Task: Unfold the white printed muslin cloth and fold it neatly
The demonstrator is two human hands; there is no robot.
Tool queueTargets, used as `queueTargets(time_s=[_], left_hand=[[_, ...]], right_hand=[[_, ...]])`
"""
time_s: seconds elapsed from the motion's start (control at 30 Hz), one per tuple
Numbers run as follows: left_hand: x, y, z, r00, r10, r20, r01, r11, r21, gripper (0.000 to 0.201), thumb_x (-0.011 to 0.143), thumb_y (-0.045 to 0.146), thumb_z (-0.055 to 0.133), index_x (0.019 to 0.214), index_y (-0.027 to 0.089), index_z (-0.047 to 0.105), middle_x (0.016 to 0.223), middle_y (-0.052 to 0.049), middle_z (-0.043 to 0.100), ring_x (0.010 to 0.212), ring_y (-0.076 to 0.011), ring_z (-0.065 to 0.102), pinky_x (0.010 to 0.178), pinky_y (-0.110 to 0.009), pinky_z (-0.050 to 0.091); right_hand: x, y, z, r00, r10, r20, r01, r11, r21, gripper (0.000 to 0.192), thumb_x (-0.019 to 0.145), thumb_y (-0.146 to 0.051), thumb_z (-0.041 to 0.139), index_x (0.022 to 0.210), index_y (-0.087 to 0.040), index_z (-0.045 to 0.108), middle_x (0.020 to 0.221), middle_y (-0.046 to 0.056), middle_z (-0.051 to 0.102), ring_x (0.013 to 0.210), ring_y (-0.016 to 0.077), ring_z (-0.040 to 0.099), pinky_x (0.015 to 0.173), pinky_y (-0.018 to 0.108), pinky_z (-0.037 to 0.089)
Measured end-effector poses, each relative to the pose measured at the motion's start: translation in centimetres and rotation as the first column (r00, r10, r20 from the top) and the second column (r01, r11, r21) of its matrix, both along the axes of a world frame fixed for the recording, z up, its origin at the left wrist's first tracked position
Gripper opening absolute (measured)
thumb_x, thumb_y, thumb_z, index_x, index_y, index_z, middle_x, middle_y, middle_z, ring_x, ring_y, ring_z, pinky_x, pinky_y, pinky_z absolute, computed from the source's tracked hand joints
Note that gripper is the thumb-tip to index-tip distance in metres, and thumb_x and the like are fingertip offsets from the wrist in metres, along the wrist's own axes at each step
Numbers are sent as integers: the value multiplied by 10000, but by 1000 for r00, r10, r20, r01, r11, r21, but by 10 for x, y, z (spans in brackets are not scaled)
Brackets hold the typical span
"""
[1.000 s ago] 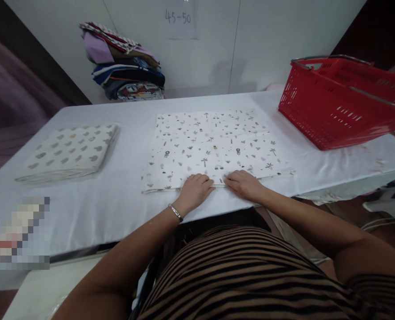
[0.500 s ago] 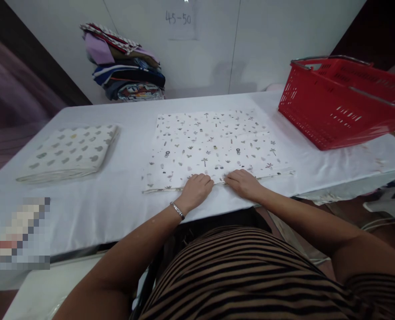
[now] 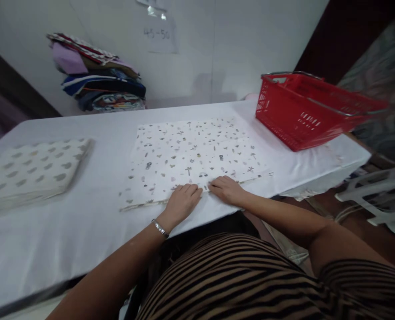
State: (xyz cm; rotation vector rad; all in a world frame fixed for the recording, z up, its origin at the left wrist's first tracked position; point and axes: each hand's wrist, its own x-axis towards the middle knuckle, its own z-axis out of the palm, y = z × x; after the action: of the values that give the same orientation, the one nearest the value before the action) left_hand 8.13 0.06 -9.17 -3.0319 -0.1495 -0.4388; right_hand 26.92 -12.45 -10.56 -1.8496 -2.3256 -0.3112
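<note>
While 2 hands [image 3: 184, 201] [image 3: 228, 190] touch it, the rectangular cloth [image 3: 192, 155] seems double-layered.

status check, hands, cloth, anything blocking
Left hand and right hand on near edge of palm-tree-print cloth. Cloth lies flat on white tablecloth. Red shopping basket apart, off right.

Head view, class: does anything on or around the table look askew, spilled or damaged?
The fabric stack looks askew: its upper layers jut leftward past the lower ones. The printed cloth lies fairly flat; no spill or damage shows.
</note>
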Motion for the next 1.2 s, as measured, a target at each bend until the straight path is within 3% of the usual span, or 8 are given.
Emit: queueTargets(time_s=[0.23, 0.37, 0.43, 0.5, 0.57, 0.6, 0.73, 1.2], left_hand=[[6, 5, -2, 1000, -28, 1, 28, 1000, -5, 201, 890, 165, 430, 955, 189, 618, 879, -59, 615, 809, -193, 544, 691, -321, 407], [5, 5, -1, 999, -36, -4, 36, 999, 23, 238, 870, 128, 421, 987, 182, 620, 910, -67, 627, 827, -207, 551, 691, -334, 427], [5, 5, 1, 999, -32, -6, 32, 999, 16, 245, 864, 126, 415, 978, 182, 625, 912, -71, 630, 823, -211, 552, 690, -342, 433], [6, 5, 2, 1000, -28, -6, 28, 1000, 12, 246, 858, 125, 416, 972, 183, 626, 911, -70, 630, 818, -212, 551, 688, -344, 433], [6, 5, 3, 999, -33, -10, 33, 999, 14, 246, 849, 122, 419, 972, 187, 623, 910, -62, 629, 818, -212, 548, 682, -335, 428], [6, 5, 3, 999, -37, -12, 37, 999, 12, 247, 845, 119, 420, 973, 189, 621, 908, -58, 627, 821, -211, 546, 679, -330, 425], [7, 5, 3, 999, -27, -22, 27, 1000, 9, 254, 837, 107, 410, 956, 197, 616, 902, -49, 622, 821, -204, 538, 679, -314, 413], [6, 3, 6, 999, -15, -49, 13, 1000, -29, 285, 831, 107, 396, 987, 185, 621, 932, -70, 626, 842, -218, 548, 689, -335, 429]], right_hand=[[13, -18, 9, 992, -48, -121, 53, 998, 39, 283, 910, -240, 439, 1165, -171, 542, 1095, 95, 611, 983, 178, 507, 823, 328, 393], [69, -60, 17, 917, -292, -273, 331, 937, 109, 235, 885, -203, 420, 951, -166, 642, 1022, 96, 645, 965, 190, 540, 844, 340, 411], [105, -83, 22, 748, -530, -399, 597, 800, 58, 242, 862, -185, 424, 941, -155, 651, 1014, 102, 648, 964, 189, 550, 853, 326, 416], [135, -101, 26, 431, -759, -488, 812, 562, -159, 259, 849, -189, 432, 997, -157, 643, 999, 88, 656, 928, 173, 572, 821, 291, 431], [155, -110, 28, 183, -863, -471, 837, 388, -386, 251, 858, -245, 441, 960, -148, 649, 878, 73, 677, 789, 153, 599, 713, 247, 451], [161, -112, 29, 120, -885, -451, 815, 347, -464, 255, 863, -282, 447, 900, -140, 656, 798, 67, 677, 703, 141, 598, 650, 229, 450], [166, -105, 30, 63, -911, -407, 732, 319, -602, 318, 850, -375, 498, 681, -134, 615, 615, 51, 635, 494, 100, 531, 503, 199, 407], [174, -94, 42, 85, -958, -273, 624, 265, -735, 343, 812, -388, 570, 566, -150, 553, 485, 8, 543, 412, 82, 437, 447, 210, 335]])
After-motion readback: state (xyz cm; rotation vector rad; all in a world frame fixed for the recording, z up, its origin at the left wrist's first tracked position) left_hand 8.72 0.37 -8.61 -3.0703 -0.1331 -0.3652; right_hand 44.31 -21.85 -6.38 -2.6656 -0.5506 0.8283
